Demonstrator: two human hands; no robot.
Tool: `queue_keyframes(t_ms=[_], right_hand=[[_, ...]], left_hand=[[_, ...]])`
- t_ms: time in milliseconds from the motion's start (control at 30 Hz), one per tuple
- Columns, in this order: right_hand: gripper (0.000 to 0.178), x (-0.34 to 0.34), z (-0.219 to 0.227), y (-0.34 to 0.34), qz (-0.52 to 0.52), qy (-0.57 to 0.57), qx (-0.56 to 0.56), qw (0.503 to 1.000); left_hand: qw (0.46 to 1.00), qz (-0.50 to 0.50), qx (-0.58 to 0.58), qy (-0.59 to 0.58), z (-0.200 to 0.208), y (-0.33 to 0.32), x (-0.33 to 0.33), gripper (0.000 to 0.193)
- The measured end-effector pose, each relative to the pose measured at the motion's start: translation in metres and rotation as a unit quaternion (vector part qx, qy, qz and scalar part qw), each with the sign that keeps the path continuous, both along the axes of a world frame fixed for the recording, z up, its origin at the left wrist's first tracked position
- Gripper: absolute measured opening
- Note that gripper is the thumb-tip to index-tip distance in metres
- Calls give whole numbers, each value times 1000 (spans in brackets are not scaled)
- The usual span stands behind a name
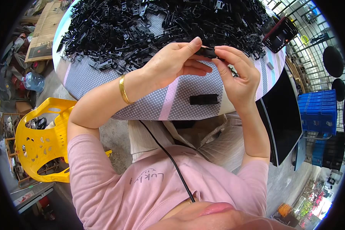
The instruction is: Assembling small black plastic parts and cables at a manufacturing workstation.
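Observation:
Both hands meet over the near part of the table around a small black plastic part [207, 53]. My left hand [176, 61] grips one end between thumb and fingers, its lower fingers stretched out beneath. At the other end, my right hand [239, 74] pinches the part with thumb and fingertips; something small and dark also shows by its curled fingers, too hidden to name. Just below the hands a black oblong piece [204, 99] lies on the dotted cloth. A wide heap of loose black plastic parts [111, 34] spreads beyond the hands.
The round table has a striped, dotted tablecloth [145, 97]. At the right rim lean a phone [280, 34] and a small grey block [270, 66]. A yellow plastic chair [42, 153] stands left, a large black panel [281, 115] and blue crates [317, 111] right. A black cord [163, 147] crosses my chest.

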State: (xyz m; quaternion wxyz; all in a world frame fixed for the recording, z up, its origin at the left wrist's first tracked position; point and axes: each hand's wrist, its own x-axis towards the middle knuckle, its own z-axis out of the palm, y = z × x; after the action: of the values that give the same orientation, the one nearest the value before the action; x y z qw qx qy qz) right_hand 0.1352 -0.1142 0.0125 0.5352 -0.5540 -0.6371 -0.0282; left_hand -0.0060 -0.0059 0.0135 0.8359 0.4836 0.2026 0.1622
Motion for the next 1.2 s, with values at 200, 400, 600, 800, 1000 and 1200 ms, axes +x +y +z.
queue_keyframes(t_ms=[200, 400, 600, 800, 1000, 1200], right_hand=[[17, -1, -1, 1, -16, -78, 19, 997], [20, 0, 0, 0, -29, -148, 31, 988], [25, 2, -13, 3, -92, -254, 52, 962], [22, 7, -1, 14, -74, -306, 57, 947], [22, 24, 0, 22, -2, -60, -47, 997], [37, -4, -17, 37, -56, -269, -83, 958]], left_hand=[[1000, -5, 0, 6, -1, -2, 0, 47], [1000, -19, -7, -10, -1, -2, 0, 46], [999, -24, 9, -23, -3, 2, -1, 38], [995, -22, 55, -75, -4, 13, 0, 35], [986, 118, 85, -82, 15, 60, -11, 33], [978, 151, 114, -88, 7, 54, -7, 27]])
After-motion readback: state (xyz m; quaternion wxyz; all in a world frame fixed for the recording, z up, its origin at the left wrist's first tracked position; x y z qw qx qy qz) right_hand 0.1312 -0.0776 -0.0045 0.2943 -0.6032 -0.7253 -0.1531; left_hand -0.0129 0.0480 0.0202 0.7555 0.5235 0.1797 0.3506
